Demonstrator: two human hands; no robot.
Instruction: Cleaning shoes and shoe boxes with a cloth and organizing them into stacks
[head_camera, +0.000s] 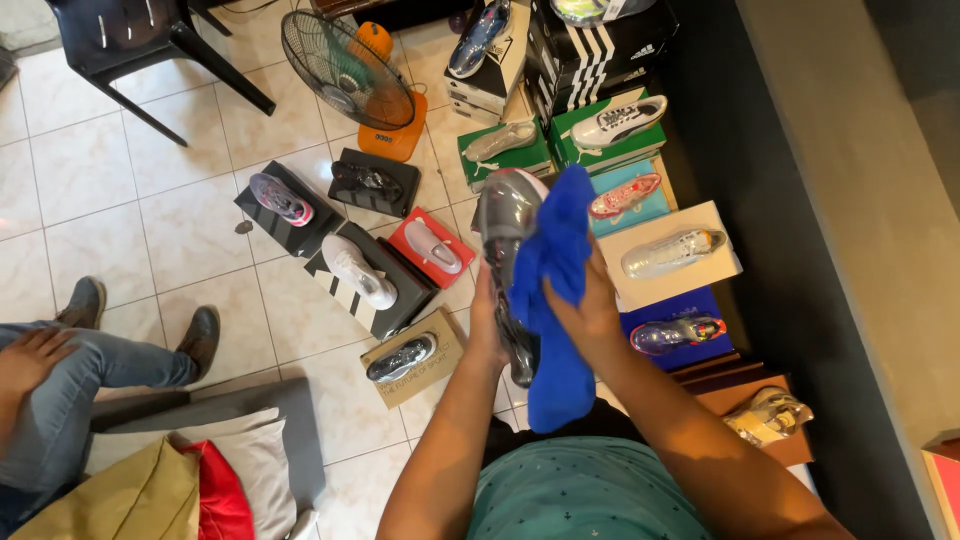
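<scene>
While blue cloth (555, 290) drapes wrapped shoe (505, 235), hands' fingers mostly hidden.

Pale tiled floor (120, 210) carries everything. Far left: black plastic chair (130, 40). Far middle: orange-based fan (350, 75). Shoe boxes in rows across middle and right, wrapped shoe atop each: black box (285, 215), red box (432, 245), green box (505, 155), white box (670, 260), brown box (415, 355). Near left: grey cushion (250, 440), seated person's shoes (200, 340).
</scene>
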